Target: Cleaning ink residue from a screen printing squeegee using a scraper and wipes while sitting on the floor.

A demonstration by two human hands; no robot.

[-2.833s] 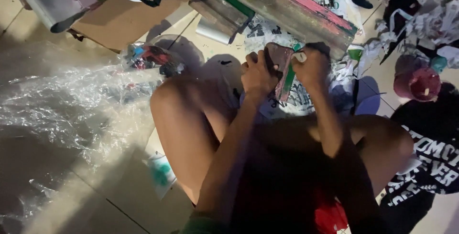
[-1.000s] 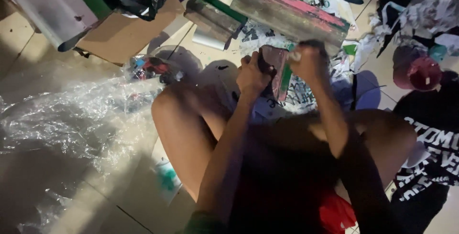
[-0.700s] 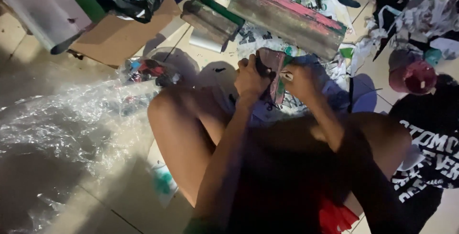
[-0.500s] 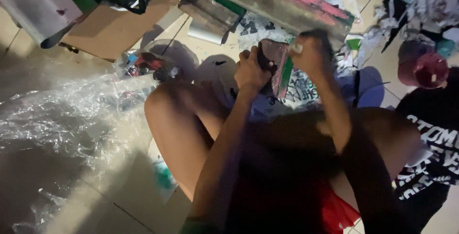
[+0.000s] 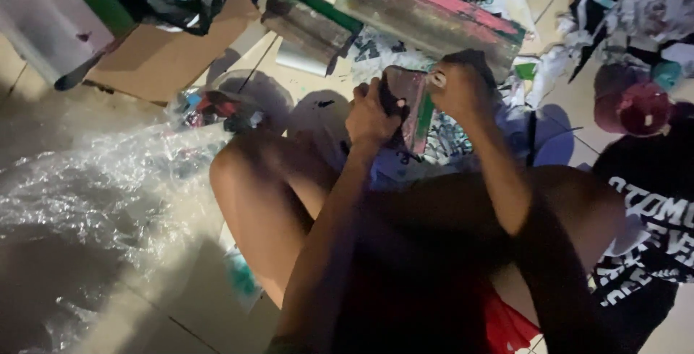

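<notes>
Hands sit slightly lower in view than half a second ago, grip unchanged. Left hand (image 5: pixel 372 112) and right hand (image 5: pixel 459 90) both clasp a small flat squeegee (image 5: pixel 409 104), pinkish face, green edge, held upright between them above the knees. Beyond: long wooden squeegee (image 5: pixel 430 14) with pink stripe; crinkled clear plastic sheet (image 5: pixel 94 195) left; brown cardboard (image 5: pixel 163 57).

single head-worn view, looking steeply down over the person's own bent knees, tilted a bit sideways, close on the left hand (image 5: pixel 372 115) and right hand (image 5: pixel 457 90), floor (image 5: pixel 188 289) running off to every edge, no second view to overlap with
</notes>
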